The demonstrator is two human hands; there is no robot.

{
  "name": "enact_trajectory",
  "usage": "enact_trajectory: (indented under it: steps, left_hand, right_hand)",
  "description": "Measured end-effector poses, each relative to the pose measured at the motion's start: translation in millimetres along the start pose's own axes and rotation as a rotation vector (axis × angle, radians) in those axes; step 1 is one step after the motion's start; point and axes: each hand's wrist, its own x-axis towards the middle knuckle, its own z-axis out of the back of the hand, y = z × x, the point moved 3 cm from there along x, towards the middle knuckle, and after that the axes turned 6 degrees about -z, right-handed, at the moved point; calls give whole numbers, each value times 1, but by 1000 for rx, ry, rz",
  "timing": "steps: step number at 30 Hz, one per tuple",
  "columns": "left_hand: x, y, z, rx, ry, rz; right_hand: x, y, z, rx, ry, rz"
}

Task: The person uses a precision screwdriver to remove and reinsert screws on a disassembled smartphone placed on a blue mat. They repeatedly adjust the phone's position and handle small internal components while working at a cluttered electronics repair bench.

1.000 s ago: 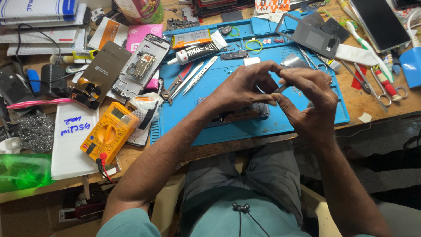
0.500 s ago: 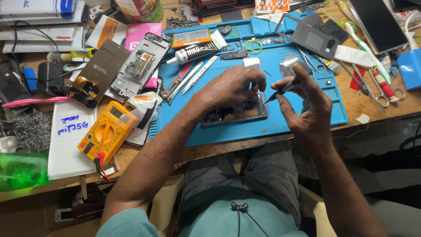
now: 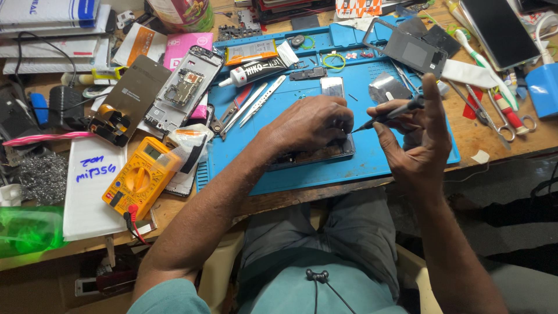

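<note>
A: What has moved since the earlier frame?

B: My right hand (image 3: 415, 136) has drawn back from my left hand (image 3: 314, 122); the two are now apart, and the tool tip sits just beside the left fingertips, no longer among them. I judge the tool is being brought to bear on the device.

A: State of each hand, nearest first?

B: Right: thumb and fingers closed round a slim dark screwdriver (image 3: 388, 114), forefinger raised straight. Left: curled palm-down, pressing on the opened phone (image 3: 325, 152), which lies on the blue work mat (image 3: 290, 174) near its front edge; whether the left fingertips pinch anything, I cannot tell.

A: And farther off?

B: To the left of the mat, a yellow multimeter (image 3: 139, 177). Mid-mat, metal tweezers (image 3: 256, 102) beside a white glue tube (image 3: 256, 71). Beyond those, a stripped phone frame (image 3: 183, 90), and at the far right corner a grey back cover (image 3: 410, 46).
</note>
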Motion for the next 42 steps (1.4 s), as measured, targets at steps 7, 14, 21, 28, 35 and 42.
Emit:
enact_trajectory:
  steps: [7,14,21,28,35,42]
  left_hand:
    - [-6,6,11,25,-159,-117]
    - [-9,23,16,27,-32,-18]
    - [-7,25,14,5,-20,-7]
    - [-6,26,13,-10,-26,-2]
    - [-5,27,11,-6,-16,22]
    - [-6,27,11,13,-31,-24]
  right_hand:
    - [-2,-2,0,-78,-56,15]
    - [6,-6,-12,-124,-35,73]
    - [10,-6,-13,-142,-34,69]
    - [13,-4,-14,-312,-67,70]
    - [10,-6,-13,-287,-84,92]
    - [11,-6,-14,-325,-94,116]
